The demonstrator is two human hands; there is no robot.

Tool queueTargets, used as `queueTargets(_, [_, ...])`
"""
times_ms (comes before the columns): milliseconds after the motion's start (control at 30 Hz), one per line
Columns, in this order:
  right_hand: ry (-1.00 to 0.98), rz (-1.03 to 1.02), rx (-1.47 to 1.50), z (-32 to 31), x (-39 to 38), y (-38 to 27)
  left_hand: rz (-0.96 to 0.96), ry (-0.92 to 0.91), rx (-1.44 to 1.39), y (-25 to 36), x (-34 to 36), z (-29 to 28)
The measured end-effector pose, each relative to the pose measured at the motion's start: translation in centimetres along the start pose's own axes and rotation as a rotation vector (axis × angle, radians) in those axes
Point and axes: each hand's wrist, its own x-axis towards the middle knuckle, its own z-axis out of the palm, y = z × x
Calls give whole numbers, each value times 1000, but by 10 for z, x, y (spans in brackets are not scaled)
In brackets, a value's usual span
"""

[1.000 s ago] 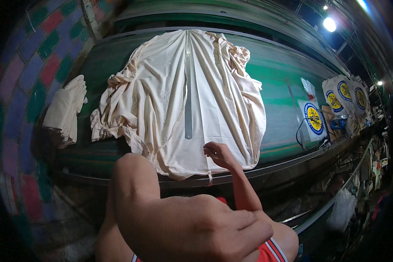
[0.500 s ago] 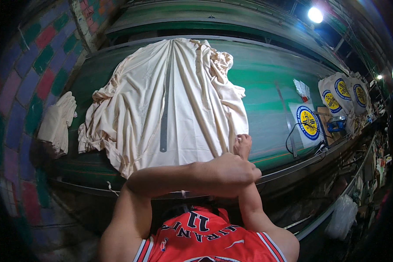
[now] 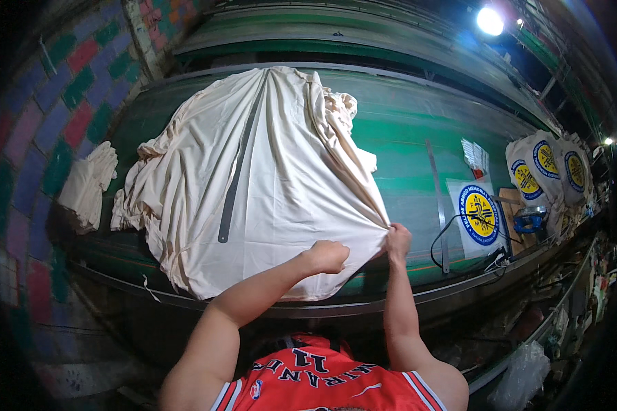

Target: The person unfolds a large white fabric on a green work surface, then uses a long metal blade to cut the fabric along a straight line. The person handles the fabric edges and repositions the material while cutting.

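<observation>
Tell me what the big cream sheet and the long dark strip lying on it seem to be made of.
The cream sheet looks like matte woven cloth, probably cotton: it drapes in soft folds and bunches where the right hand and left hand pinch it. The long dark strip seems rigid, likely a metal straightedge: straight, thin, dull grey.

green worktable (image 3: 418, 147), tiled wall (image 3: 62, 103), lamp (image 3: 490, 20)

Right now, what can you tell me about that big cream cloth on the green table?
The cream cloth looks like soft woven cotton, spread wide over the green table, wrinkled and bunched along its edges. A long dark strip lies down its middle. Both hands pinch its near right corner, the left hand and right hand, pulling folds taut.
</observation>
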Motion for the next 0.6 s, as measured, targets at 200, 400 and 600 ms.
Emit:
queueTargets(200, [-73,154,-221,-35,-28,33,-136,24,-6,-21,23,37])
queueTargets(400, [-2,54,-189,-32,-57,28,-93,-140,-81,-29,13,75])
queueTargets(600, [-116,27,-99,-14,-75,7,-39,-78,-74,-39,-5,87])
